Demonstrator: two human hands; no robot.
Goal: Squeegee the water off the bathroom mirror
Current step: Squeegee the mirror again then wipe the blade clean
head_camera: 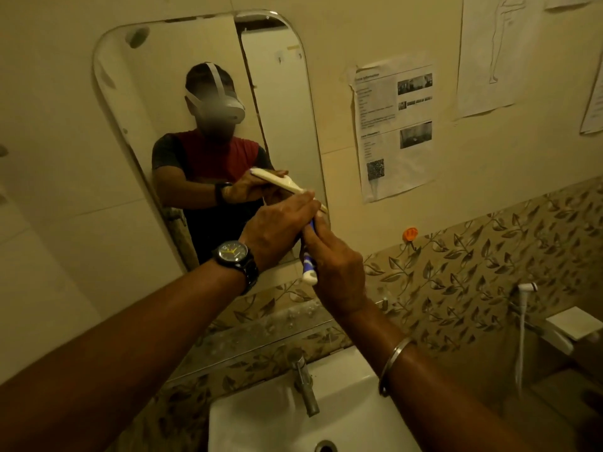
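Observation:
A rounded wall mirror (182, 76) hangs above the sink and reflects a person in a red and grey shirt with a headset. The squeegee (309, 256) has a blue and white handle, and its blade end lies against the mirror's lower right part, mostly hidden behind my hands. My right hand (337, 269) grips the handle from the right. My left hand (277, 230), with a dark wristwatch, lies over the upper part of the squeegee with fingers curled over it. The reflection shows a pale blade held by both hands.
A white sink (261, 419) with a metal tap (305, 383) sits directly below. Printed sheets (391, 125) are stuck on the wall right of the mirror. An orange hook (410, 234) is on the leaf-patterned tile band. A white spray hose (525, 308) hangs at the right.

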